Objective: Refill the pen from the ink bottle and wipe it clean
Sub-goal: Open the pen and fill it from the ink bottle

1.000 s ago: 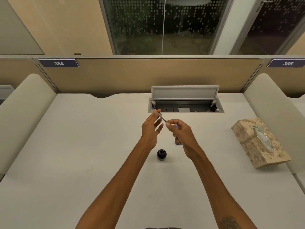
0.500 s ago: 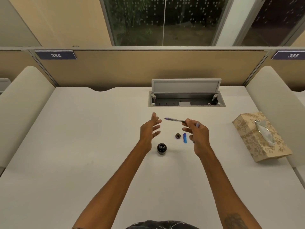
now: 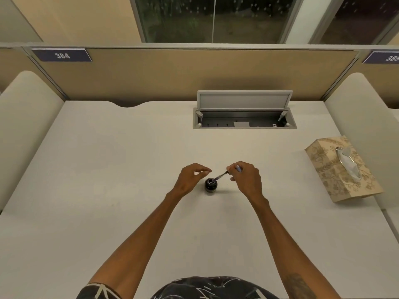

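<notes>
A small dark ink bottle [image 3: 210, 185] stands uncapped on the white desk [image 3: 108, 190], between my two hands. My right hand [image 3: 246, 179] pinches the back end of a slim pen [image 3: 220, 175], which slants down to the left with its tip in the bottle's mouth. My left hand [image 3: 191, 176] hovers just left of the bottle, fingers curled loosely with thumb and forefinger close together, holding nothing. The bottle cap and blue pen part seen earlier are hidden behind my right hand.
A patterned tissue box [image 3: 343, 169] lies at the right side of the desk. An open cable tray with a raised lid [image 3: 244, 113] sits at the back centre. Padded dividers [image 3: 21, 126] flank both sides, and a partition with a number plate [image 3: 61, 55] runs behind.
My left hand let go of the pen. My right hand carried it down toward me and dipped its tip into the ink bottle. Both hands dropped close to the bottle.
</notes>
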Demonstrator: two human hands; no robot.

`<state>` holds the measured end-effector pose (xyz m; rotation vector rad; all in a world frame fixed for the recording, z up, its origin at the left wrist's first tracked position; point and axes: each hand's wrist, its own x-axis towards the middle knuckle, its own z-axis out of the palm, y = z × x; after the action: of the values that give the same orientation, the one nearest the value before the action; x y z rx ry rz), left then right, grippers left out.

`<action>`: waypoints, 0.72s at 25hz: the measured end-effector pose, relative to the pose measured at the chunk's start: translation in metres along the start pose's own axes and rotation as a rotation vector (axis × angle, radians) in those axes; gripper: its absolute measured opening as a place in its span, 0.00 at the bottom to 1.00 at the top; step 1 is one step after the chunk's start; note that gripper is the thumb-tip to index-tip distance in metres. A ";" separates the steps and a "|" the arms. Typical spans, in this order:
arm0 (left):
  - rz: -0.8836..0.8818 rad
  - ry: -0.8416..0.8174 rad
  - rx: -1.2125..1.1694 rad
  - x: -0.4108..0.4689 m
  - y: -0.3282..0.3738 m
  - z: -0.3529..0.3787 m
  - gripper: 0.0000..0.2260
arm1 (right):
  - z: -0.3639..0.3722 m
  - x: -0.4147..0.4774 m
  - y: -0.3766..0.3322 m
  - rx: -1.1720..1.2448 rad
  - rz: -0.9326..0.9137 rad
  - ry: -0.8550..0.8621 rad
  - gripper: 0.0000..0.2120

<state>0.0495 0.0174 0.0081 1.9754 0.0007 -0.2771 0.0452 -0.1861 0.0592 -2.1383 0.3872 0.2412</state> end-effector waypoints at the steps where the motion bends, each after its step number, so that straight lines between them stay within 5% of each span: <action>1: -0.001 -0.024 0.012 0.000 -0.002 0.001 0.07 | 0.002 0.000 -0.001 -0.025 -0.005 -0.002 0.07; 18: 0.017 -0.114 0.069 0.006 -0.012 0.013 0.08 | 0.016 0.009 -0.015 -0.274 -0.166 -0.101 0.06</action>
<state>0.0514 0.0102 -0.0085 2.0242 -0.1005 -0.3828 0.0586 -0.1664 0.0583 -2.4005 0.1207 0.3206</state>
